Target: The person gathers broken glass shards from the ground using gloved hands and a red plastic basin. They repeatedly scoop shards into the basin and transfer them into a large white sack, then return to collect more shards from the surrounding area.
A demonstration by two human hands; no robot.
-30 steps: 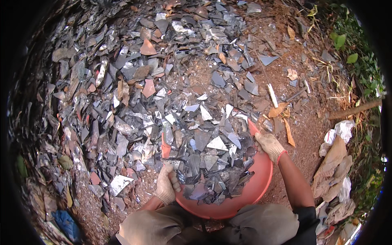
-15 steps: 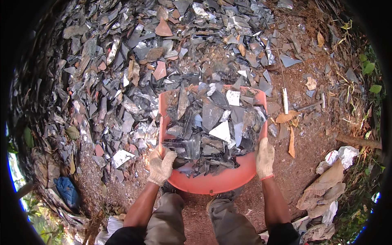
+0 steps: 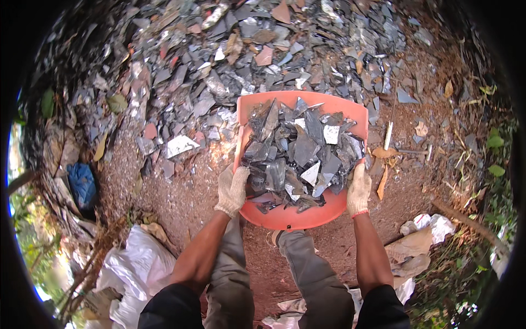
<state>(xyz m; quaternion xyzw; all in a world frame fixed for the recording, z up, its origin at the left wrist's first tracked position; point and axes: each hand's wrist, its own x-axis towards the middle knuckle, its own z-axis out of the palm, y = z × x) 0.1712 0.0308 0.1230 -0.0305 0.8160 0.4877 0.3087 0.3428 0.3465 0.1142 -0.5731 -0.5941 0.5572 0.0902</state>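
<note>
Gloved fingers [image 3: 234, 181] of both hands — left hand [image 3: 231, 191], right hand [image 3: 359, 189] — clench opposite rims of the orange basin [image 3: 285, 216], heaped with grey slate shards [image 3: 298, 151].

Both forearms bare, extended forward from lower edge, roughly parallel, elbows slightly bent. Both hands in pale knit gloves. Left hand [image 3: 232, 190]: fingers curled over left rim of pan [image 3: 298, 218], knuckles up, grip closed. Right hand [image 3: 359, 189]: clamped on right rim of pan, thumb side inward; red cuff band at wrist. Hands level with each other, well apart across pan. Knees visible below pan.
</note>
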